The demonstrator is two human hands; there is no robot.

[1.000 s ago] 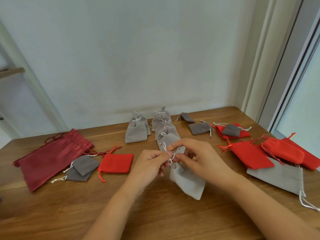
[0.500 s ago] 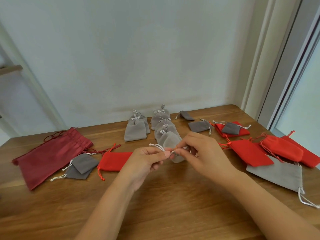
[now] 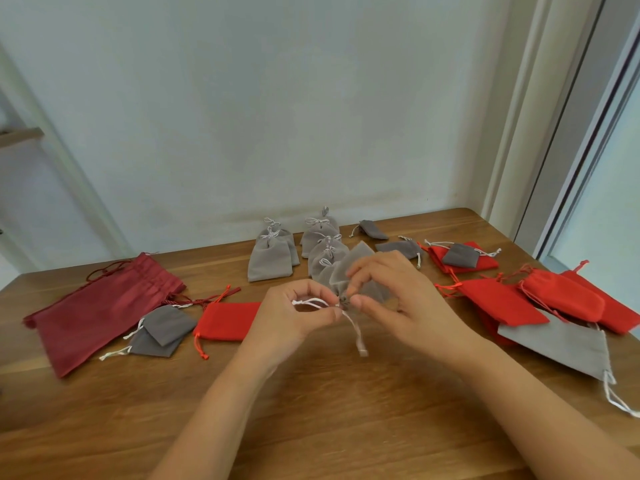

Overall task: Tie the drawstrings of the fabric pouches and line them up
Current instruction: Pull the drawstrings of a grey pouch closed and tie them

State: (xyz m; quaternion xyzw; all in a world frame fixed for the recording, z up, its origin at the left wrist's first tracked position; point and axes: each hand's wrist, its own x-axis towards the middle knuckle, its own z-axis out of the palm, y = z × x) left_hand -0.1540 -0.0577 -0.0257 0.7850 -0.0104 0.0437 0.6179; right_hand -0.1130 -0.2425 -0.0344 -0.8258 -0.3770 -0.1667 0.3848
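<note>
Above the table point(image 3: 311, 417), left hand point(image 3: 294, 322) and right hand point(image 3: 410, 308) pinch the drawstring point(image 3: 354, 331), grey pouch point(image 3: 358, 268) pointing away.

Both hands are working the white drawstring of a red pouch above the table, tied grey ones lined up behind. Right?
No: the head view shows the held pouch is light grey, not red. The left hand and right hand do work its white drawstring above the table, tied grey pouches lined up behind.

Wooden table point(image 3: 311, 427) against a pale wall point(image 3: 277, 116), window frame point(image 3: 571, 168) at right.
</note>
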